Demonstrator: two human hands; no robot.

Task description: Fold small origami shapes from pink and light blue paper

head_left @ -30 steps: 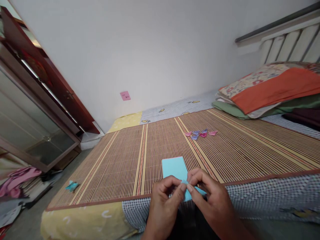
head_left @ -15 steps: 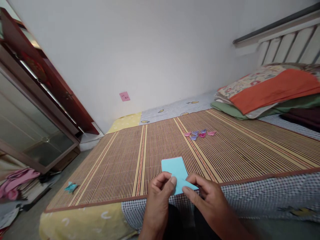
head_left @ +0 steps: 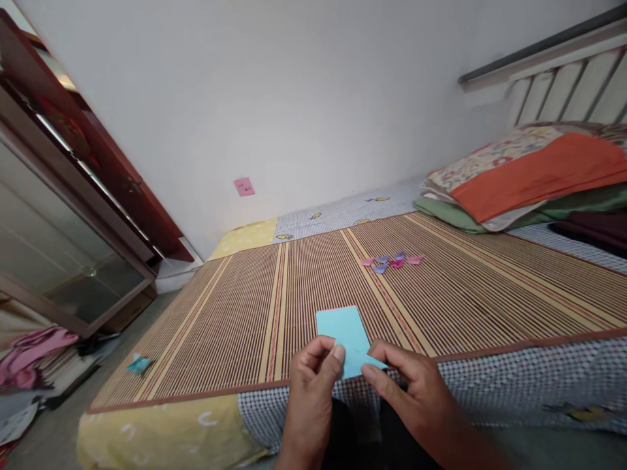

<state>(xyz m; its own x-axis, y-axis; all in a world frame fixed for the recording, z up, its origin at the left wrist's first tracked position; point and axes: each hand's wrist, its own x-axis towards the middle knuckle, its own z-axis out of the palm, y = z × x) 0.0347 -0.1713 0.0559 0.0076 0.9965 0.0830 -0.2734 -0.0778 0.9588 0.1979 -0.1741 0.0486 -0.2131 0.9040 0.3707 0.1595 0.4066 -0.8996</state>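
A light blue sheet of paper (head_left: 343,324), partly folded, is held between my hands at the near edge of the bamboo mat (head_left: 235,333). My left hand (head_left: 316,378) pinches its left side between thumb and fingers. At the right, a pointed flap of the paper sticks out, and my right hand (head_left: 409,385) grips it near the tip with thumb and index finger. Part of the lower paper is hidden behind my fingers.
Several small pink and purple folded paper pieces (head_left: 392,262) lie farther back on the mat. A blue folded paper shape (head_left: 139,364) rests near the left edge. Folded bedding (head_left: 533,176) is piled at the right, and a pink paper note (head_left: 243,187) is on the wall.
My right thumb and fingers have shifted slightly right along the paper's flap. My left hand keeps its pinch in nearly the same place.
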